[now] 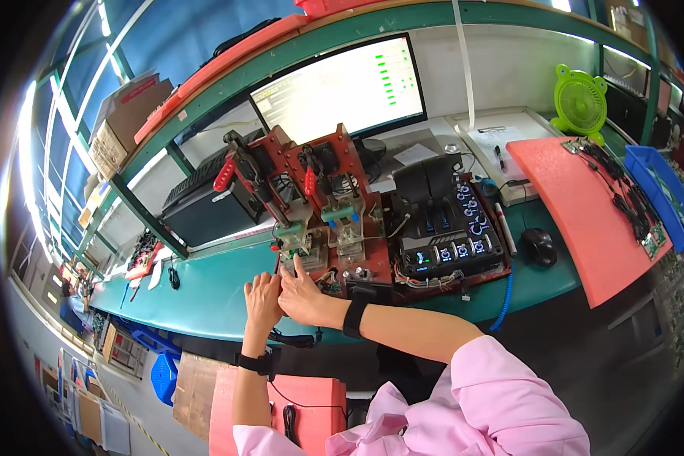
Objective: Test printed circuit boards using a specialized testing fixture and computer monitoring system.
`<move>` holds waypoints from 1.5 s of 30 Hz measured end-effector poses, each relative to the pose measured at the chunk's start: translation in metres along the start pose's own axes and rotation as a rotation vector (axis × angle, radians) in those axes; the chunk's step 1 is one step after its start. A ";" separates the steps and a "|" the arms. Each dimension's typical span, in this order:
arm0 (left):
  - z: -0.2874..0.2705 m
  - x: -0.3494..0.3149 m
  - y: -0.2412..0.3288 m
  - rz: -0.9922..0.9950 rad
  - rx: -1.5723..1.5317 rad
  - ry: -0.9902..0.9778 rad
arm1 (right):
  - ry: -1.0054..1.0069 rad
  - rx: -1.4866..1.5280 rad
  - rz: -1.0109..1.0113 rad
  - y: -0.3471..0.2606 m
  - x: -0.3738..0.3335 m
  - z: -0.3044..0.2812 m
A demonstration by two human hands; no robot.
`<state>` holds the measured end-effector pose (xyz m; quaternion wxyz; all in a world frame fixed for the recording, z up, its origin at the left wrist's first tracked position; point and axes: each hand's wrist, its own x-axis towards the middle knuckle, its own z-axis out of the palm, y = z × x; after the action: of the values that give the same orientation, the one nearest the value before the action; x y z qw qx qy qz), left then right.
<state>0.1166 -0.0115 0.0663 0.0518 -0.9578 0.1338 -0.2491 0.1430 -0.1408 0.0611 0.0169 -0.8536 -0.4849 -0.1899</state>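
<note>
My right hand reaches in with its index finger stretched to the front of the left test fixture, a red stand with a clear block at its base. A green circuit board sits in that fixture, below a toggle clamp with a red handle. Close beside it, my left hand has its fingers bent together at the bench edge; anything in them is hidden. A second fixture with another red clamp handle stands just to the right, holding a green board. Both wrists wear black bands.
A black control console with lit knobs stands right of the fixtures. Behind are a lit monitor and a shelf. A black mouse, red foam sheet with cabled boards, blue bin and green fan lie rightward.
</note>
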 end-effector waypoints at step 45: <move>-0.027 -0.010 0.037 0.060 0.015 -0.055 | 0.209 0.471 0.395 -0.020 -0.071 0.011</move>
<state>0.0863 -0.0452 0.0788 0.0698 -0.9594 0.1590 -0.2222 0.0971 -0.1858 0.0234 0.3001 -0.8797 -0.3361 -0.1519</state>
